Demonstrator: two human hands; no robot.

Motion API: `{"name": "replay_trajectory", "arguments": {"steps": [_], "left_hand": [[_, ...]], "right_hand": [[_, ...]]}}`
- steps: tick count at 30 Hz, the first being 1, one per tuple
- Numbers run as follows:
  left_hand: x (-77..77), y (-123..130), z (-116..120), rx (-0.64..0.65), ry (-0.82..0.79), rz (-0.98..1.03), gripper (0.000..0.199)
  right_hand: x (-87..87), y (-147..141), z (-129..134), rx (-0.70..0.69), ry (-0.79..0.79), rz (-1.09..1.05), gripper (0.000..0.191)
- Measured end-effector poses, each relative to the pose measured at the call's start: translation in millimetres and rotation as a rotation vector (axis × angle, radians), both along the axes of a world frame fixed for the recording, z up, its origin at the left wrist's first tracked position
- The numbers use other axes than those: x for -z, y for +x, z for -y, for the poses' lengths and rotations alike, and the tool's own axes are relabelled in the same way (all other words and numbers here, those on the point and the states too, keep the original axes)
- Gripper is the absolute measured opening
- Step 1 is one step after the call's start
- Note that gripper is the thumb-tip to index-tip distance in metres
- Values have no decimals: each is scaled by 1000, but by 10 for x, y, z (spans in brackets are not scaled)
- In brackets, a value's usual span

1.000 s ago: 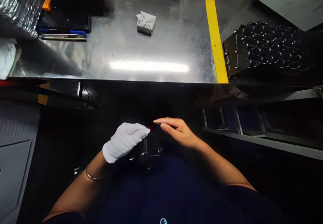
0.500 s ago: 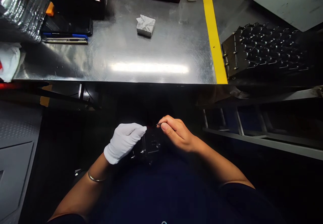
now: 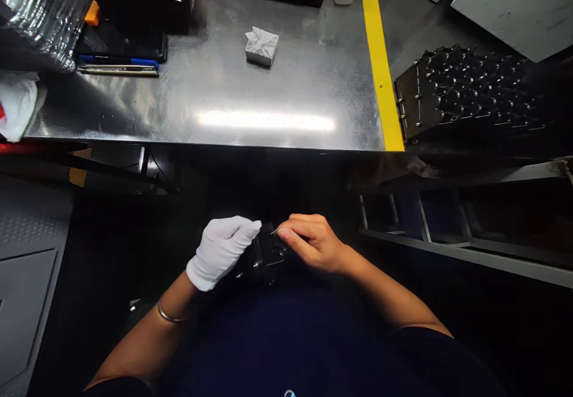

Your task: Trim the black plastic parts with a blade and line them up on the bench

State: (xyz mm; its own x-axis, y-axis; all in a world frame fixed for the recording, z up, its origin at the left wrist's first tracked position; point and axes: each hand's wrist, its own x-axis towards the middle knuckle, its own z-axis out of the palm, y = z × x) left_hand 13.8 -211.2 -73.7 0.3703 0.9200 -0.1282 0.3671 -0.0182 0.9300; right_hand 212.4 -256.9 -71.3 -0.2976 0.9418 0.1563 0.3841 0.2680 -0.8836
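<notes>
My left hand (image 3: 226, 249), in a white glove, is closed with thumb and fingertips pinched together. At its fingertips hangs a dark, partly see-through piece with small shiny metal pins (image 3: 256, 264); its outline fades into the dark background. My bare right hand (image 3: 313, 242) is just to the right, its thumb and forefinger pinched on a small thin metal piece (image 3: 274, 231). The tip of that piece points left toward the dark piece. Both hands are below the front edge of the metal table, in front of my dark shirt.
On the metal table (image 3: 286, 86) lies a small white paper-wrapped block (image 3: 262, 46). Pens (image 3: 119, 65) are at the left. Yellow tape (image 3: 380, 74) runs down the right, beside a black block with many metal loops (image 3: 474, 86). A grey metal frame (image 3: 470, 258) stands lower right.
My right hand has turned slightly and moved a little left, so the thin metal piece points more toward the dark piece. My left hand has hardly moved.
</notes>
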Motion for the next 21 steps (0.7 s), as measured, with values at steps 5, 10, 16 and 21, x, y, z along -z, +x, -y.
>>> {"name": "replay_trajectory", "arguments": {"steps": [5, 10, 16, 21], "left_hand": [[-8, 36, 29, -26, -49, -36, 34], [-18, 63, 34, -71, -68, -74, 36], [-39, 77, 39, -35, -63, -58, 37], [-36, 100, 6, -101, -26, -101, 39]], "right_hand": [[18, 47, -19, -69, 37, 14, 27], [13, 102, -37, -162, -5, -5, 31], [-47, 177, -67, -251, -157, -205, 32], [-14, 151, -36, -71, 42, -80, 25]]}}
